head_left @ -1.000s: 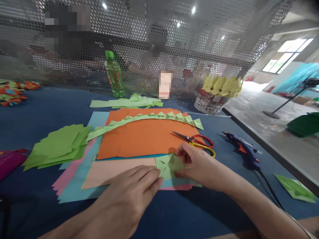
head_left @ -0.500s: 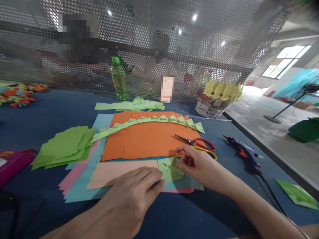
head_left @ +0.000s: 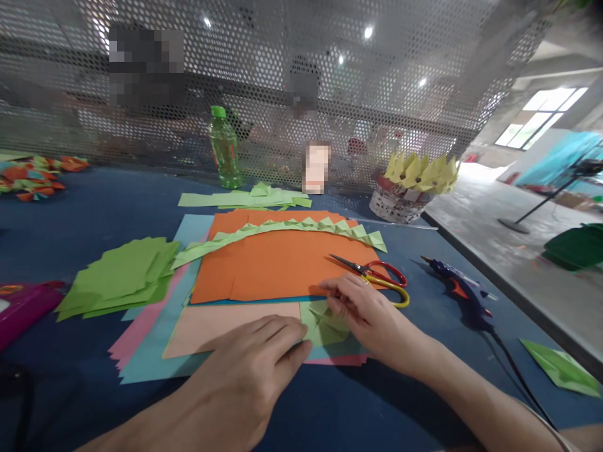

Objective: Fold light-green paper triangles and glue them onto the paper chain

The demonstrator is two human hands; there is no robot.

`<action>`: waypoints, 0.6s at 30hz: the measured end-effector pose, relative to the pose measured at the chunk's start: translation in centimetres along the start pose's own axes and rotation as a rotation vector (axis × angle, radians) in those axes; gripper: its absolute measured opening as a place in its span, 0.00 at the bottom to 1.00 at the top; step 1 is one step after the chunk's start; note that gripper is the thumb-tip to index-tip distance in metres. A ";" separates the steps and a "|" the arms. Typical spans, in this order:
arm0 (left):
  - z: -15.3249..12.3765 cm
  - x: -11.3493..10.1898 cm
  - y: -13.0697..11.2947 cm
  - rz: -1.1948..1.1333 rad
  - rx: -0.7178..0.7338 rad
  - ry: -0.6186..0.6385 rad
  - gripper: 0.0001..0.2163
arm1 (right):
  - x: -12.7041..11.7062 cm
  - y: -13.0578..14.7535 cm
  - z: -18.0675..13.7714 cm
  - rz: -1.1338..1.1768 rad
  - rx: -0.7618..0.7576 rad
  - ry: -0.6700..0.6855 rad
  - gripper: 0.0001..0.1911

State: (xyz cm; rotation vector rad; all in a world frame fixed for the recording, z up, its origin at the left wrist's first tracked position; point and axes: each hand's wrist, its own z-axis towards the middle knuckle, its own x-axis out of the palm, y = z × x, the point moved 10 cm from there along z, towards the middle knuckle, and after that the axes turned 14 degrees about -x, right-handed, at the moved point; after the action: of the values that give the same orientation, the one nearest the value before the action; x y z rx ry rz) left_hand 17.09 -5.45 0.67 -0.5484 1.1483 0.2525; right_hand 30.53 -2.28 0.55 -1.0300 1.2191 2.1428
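A small light green paper square (head_left: 321,325) with fold creases lies on a stack of coloured sheets (head_left: 221,326) near the table's front. My left hand (head_left: 254,370) lies flat on the stack, fingers stretched out, its fingertips pressing the square's left edge. My right hand (head_left: 362,311) has its fingers pressed together on the square's upper right part, flattening a folded flap. Orange sheets (head_left: 277,263) lie just beyond, with a long chain of folded green triangles (head_left: 282,231) across them.
Red and yellow scissors (head_left: 381,276) lie right behind my right hand. A blue glue gun (head_left: 459,292) with its cord lies to the right. A pile of green squares (head_left: 120,276) sits left, a green bottle (head_left: 225,149) and a basket (head_left: 400,198) at the back by the mesh screen.
My right hand has come down from holding a raised flap to pressing it flat on the green square. My left hand has stayed in place.
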 end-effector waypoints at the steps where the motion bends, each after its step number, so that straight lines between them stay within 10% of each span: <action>1: 0.0 0.0 0.1 -0.001 -0.016 0.002 0.19 | 0.1 0.0 0.0 0.001 0.007 0.011 0.11; 9: -0.3 -0.5 -0.1 -0.013 -0.032 -0.026 0.20 | 0.0 0.0 -0.1 -0.010 0.088 0.049 0.01; 18: -0.3 -1.9 -0.6 0.030 0.013 -0.148 0.20 | 0.8 0.1 -0.7 0.201 0.159 0.071 0.12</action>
State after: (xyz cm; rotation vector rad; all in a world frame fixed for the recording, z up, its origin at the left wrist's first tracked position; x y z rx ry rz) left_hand 16.37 -5.94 2.48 -0.4933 1.0144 0.3061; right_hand 30.25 -2.91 -0.31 -0.9574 1.5587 2.1294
